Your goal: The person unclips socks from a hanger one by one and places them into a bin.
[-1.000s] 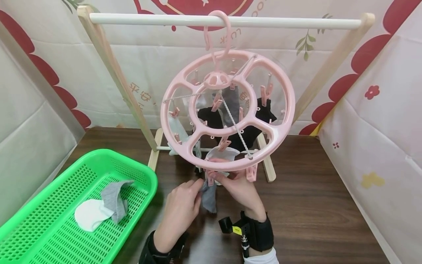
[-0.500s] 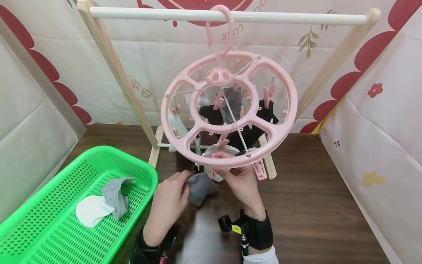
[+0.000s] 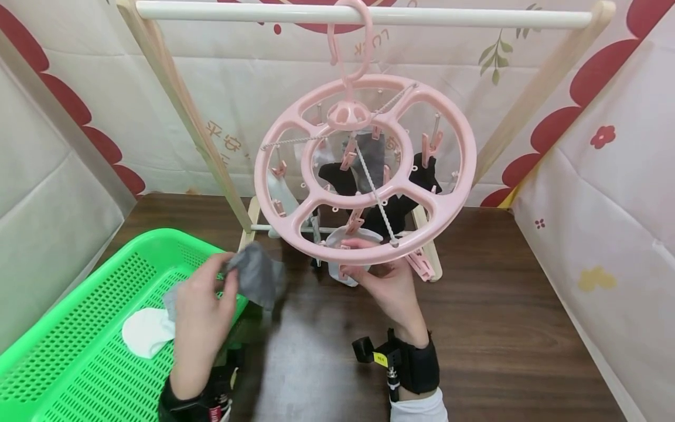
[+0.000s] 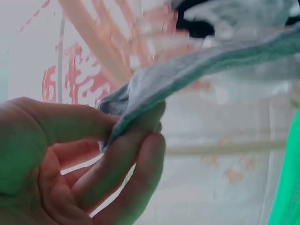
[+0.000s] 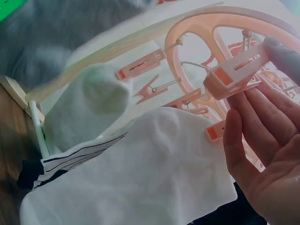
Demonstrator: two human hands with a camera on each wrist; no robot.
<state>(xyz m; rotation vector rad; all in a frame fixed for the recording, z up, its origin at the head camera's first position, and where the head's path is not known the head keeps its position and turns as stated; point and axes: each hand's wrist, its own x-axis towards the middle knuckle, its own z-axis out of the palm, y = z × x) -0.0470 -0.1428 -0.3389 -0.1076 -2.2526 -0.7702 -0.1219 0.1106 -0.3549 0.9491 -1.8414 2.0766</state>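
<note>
My left hand (image 3: 203, 310) pinches a grey sock (image 3: 257, 275) by one end, over the right rim of the green basket (image 3: 174, 234). In the left wrist view the sock (image 4: 187, 70) stretches away from between thumb and fingers. My right hand (image 3: 387, 287) is at the near rim of a pink round drying hanger (image 3: 448, 208). Seen from the right wrist, its thumb and fingers pinch a pink clothes peg (image 5: 232, 75) whose jaws hold no cloth. White socks (image 5: 136, 173) hang from pegs beside that hand. Black socks (image 3: 392, 214) hang further back.
A white rod (image 3: 253, 12) on wooden legs (image 3: 181, 111) carries the hanger by its hook. Inside the basket lies a white sock (image 3: 147, 333), with grey cloth partly hidden behind my left hand. Another pink peg (image 3: 420, 265) dangles right of my right hand.
My left hand has drawn the grey sock away from the hanger's near peg and carried it left to the basket's rim. The right hand stays at the peg.
</note>
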